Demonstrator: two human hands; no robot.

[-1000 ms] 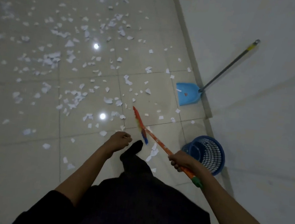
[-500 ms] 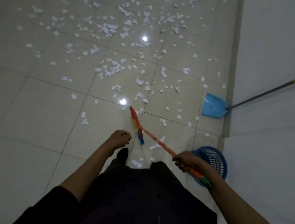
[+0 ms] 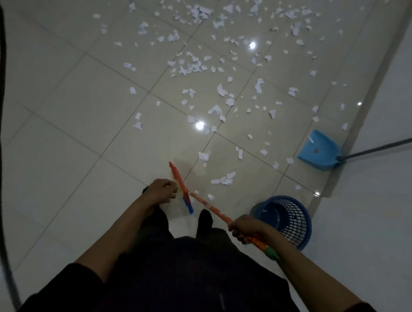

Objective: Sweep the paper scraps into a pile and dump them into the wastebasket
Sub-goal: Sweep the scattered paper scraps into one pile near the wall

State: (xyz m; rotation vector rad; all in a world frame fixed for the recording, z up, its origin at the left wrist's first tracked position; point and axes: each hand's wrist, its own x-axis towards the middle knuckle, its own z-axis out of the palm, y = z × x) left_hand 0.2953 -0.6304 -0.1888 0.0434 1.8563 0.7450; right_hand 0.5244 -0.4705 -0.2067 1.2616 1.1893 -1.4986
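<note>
We grip the broom (image 3: 209,204) in our right hand (image 3: 245,229) fisted low; left hand (image 3: 161,190) loosely curled, touching nothing clear. Scraps (image 3: 222,181) ahead look featherlight; sweep gently.

My view swings left and tips further down over the last second: the wall now fills only the right edge, and the dustpan (image 3: 318,150) sits far to the right with most of its long handle cut off by the frame. A dark cable (image 3: 0,110) now curves down the left side, where a second ago only bare tile showed. The paper scraps (image 3: 192,66) lie higher and further right in view than before. My left hand (image 3: 162,190) now overlaps the near end of the broom head (image 3: 181,188), where earlier a small gap showed between them. The wastebasket (image 3: 285,221) appears closer beside my right hand (image 3: 246,228).
</note>
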